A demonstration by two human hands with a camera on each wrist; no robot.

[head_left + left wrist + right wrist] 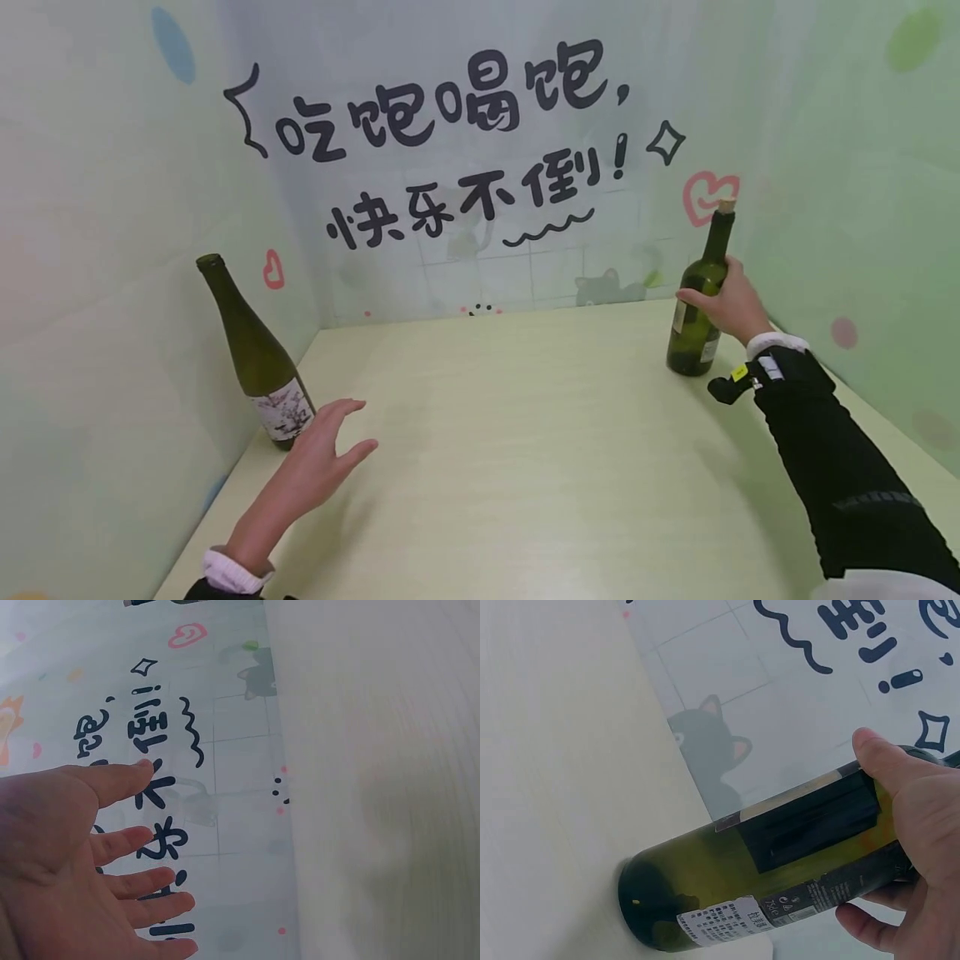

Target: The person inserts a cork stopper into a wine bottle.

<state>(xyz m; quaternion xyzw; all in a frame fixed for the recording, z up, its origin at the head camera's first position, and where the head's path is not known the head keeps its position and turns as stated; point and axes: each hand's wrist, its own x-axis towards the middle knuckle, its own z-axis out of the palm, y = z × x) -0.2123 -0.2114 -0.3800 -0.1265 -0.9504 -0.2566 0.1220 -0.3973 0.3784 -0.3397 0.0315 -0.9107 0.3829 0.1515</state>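
Right hand (737, 307): Fingers and thumb wrap firmly round a corked green bottle (695, 335) at its shoulder.
Corked green bottle: Held in that grip, body below the hand, neck rising above it.
Cork (726, 205): Tops the neck above the grip, visible in the head view, outside the right wrist view.
White sticker (724, 921): Below the grip near the base, its printed lines distinct only in the right wrist view.
Left hand (313, 467): Digits spread, holding nothing; the left wrist view bares the palm.
Blossom-label bottle (258, 350): Just beyond the left hand, shown by the head view alone; contact cannot be told.
Wall lettering (450, 150): Beyond both hands, complete only from the head.
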